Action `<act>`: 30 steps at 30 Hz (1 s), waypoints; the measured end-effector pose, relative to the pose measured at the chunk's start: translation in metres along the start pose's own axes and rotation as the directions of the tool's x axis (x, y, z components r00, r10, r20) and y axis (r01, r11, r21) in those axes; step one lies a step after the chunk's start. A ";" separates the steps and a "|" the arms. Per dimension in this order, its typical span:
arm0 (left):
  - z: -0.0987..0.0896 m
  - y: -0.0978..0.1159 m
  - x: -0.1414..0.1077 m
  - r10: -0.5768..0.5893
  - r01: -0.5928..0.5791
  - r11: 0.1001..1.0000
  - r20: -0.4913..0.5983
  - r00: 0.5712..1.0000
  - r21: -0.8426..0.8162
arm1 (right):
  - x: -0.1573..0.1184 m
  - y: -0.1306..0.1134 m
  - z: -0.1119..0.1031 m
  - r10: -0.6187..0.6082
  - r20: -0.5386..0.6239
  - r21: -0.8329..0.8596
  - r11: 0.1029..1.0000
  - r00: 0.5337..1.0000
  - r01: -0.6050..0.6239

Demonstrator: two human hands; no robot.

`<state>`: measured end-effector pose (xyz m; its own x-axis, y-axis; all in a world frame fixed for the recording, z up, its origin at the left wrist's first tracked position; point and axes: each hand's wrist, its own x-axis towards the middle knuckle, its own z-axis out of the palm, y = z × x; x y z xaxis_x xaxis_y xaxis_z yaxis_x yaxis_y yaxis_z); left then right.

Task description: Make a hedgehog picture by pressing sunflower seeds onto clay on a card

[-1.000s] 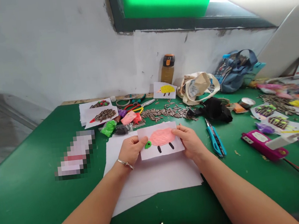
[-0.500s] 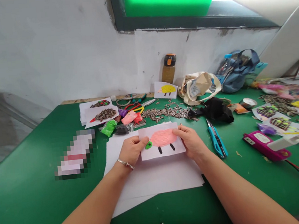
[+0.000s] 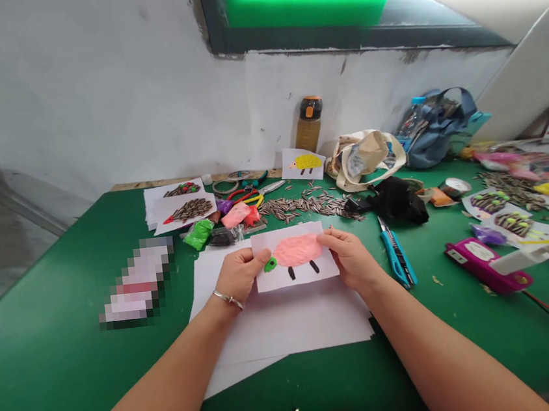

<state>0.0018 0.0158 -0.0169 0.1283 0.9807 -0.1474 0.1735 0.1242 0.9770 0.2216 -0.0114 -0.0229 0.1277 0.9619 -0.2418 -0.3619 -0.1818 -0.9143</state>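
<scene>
Between my two hands a white card (image 3: 273,283) is held up, tilted toward me, above a stack of white paper (image 3: 287,328). On the card is an animal figure with a pink clay body (image 3: 299,250), a green head (image 3: 270,264) and two black legs. My left hand (image 3: 242,275) pinches the card's left edge, thumb in front, close to the green head. My right hand (image 3: 351,256) grips its right edge, thumb touching the pink body's end. The fingers behind the card are hidden.
Sunflower seeds (image 3: 299,207), clay packets (image 3: 235,215) and pliers (image 3: 254,198) lie beyond the paper. A blue utility knife (image 3: 397,254) and a magenta device (image 3: 487,267) are on the right. Seed-covered cards (image 3: 184,210) lie at back left; a bottle (image 3: 308,123) stands by the wall.
Almost nothing differs. The card is tilted very slightly, and the whole view has shifted a little; both hands keep their hold on its edges.
</scene>
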 end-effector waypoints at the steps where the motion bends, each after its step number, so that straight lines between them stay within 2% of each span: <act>1: 0.000 0.000 0.000 0.001 -0.001 1.000 -0.003 1.000 -0.003 | 0.000 0.000 -0.001 -0.011 0.011 -0.001 1.000 1.000 0.011; 5: 0.000 -0.001 0.000 0.003 -0.003 1.000 -0.004 1.000 -0.013 | 0.002 0.002 -0.004 -0.013 0.033 -0.027 1.000 0.999 0.013; 10: 0.001 -0.001 0.000 0.002 -0.002 1.000 -0.002 1.000 -0.013 | 0.002 0.003 -0.003 -0.001 -0.006 -0.044 0.999 1.000 0.000; 18: 0.000 0.001 0.000 0.005 -0.005 1.000 -0.006 1.000 -0.008 | 0.001 0.000 -0.002 -0.029 0.004 0.000 1.000 1.000 0.029; 23: 0.001 0.000 0.000 0.007 -0.007 1.000 0.006 1.000 -0.005 | 0.002 0.002 -0.002 -0.006 -0.012 -0.036 0.999 1.000 0.006; 30: 0.000 -0.002 0.002 -0.001 0.001 1.000 0.009 1.000 0.024 | 0.003 0.002 -0.004 -0.030 0.018 -0.039 0.999 0.999 0.031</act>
<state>0.0018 0.0176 -0.0193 0.1370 0.9791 -0.1502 0.1966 0.1217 0.9729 0.2250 -0.0093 -0.0272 0.1221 0.9704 -0.2085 -0.3214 -0.1601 -0.9333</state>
